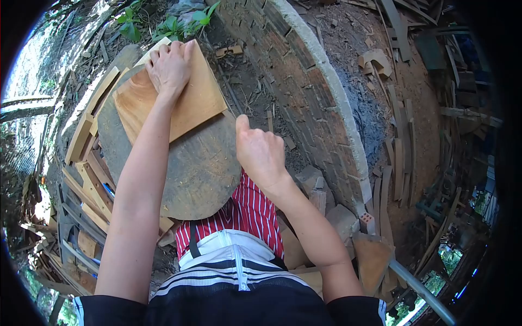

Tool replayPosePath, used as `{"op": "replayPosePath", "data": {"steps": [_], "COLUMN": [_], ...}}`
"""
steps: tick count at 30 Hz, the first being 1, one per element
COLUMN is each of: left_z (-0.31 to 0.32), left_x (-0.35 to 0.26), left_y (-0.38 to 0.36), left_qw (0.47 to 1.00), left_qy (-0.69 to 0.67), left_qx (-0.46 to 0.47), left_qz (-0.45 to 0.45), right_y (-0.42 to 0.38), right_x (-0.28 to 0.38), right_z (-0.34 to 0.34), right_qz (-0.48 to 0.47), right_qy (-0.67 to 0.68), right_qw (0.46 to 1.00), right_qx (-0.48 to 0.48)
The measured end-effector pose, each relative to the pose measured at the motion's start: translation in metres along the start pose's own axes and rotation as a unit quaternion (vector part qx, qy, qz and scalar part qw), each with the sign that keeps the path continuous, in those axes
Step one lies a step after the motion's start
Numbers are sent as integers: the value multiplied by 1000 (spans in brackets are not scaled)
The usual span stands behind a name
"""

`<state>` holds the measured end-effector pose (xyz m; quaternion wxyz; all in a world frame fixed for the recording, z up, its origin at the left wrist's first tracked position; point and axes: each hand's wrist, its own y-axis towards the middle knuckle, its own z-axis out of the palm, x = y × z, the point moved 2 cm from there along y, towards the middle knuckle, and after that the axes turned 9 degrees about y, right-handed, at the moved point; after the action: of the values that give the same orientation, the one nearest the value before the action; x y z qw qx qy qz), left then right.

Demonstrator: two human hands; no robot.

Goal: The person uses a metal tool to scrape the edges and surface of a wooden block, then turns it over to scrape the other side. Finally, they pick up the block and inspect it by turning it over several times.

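A flat, light-brown wooden board (pixel 198 92) lies tilted on a round tree-stump block (pixel 196 179). My left hand (pixel 169 68) is closed over the far part of the board, its fingers bent at the top edge. To the right of the block, my right hand (pixel 261 155) makes a fist with the thumb up, close to the board's near right corner. Its curled fingers face away from me, so whatever they hold, if anything, is hidden. The stump's top shows fine wood dust.
A curved low brick wall (pixel 310 92) runs along the right. Wooden offcuts (pixel 89 179) are piled left of the stump. Long wood strips (pixel 402 152) lie beyond the wall, and a metal pipe (pixel 421 288) slants at lower right. Green leaves (pixel 176 26) grow at the far side.
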<state>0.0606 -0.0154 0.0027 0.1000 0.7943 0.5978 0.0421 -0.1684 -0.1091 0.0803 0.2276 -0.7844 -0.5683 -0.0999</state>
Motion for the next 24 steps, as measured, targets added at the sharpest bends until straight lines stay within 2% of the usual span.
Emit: {"op": "replayPosePath", "data": {"steps": [3,5,8,9,12,17,18,21,24], "left_z": [2,4,1,0,-2,-1,-6,-15,-15], "left_x": [0,-1,-1,-1,0,-4,-3,-16,-17], "left_y": [-4,-2,-2,-5,-3,-4,-6,-12,-12], "left_qw": [1000,1000,1000,1000,1000,999,999,995,995], "left_qy": [6,13,9,6,-9,11,13,-38,-51], "left_qx": [7,-15,-10,-6,-1,-41,-38,-40,-47], "left_qz": [-5,1,-3,-7,-16,-2,-6,81,74], "right_y": [12,51,91,79,33,101,102,86,81], "right_x": [6,11,14,15,17,22,21,20,23], "right_z": [-5,-1,9,5,-23,-4,-4,-6,-9], "right_qz": [3,-44,-53,-54,18,-6,-4,8,51], "right_qy": [14,25,21,17,-22,-3,6,10,-14], "right_qw": [1000,996,995,996,999,1000,1000,999,996], "right_qx": [3,-70,-76,-72,45,19,19,42,77]}}
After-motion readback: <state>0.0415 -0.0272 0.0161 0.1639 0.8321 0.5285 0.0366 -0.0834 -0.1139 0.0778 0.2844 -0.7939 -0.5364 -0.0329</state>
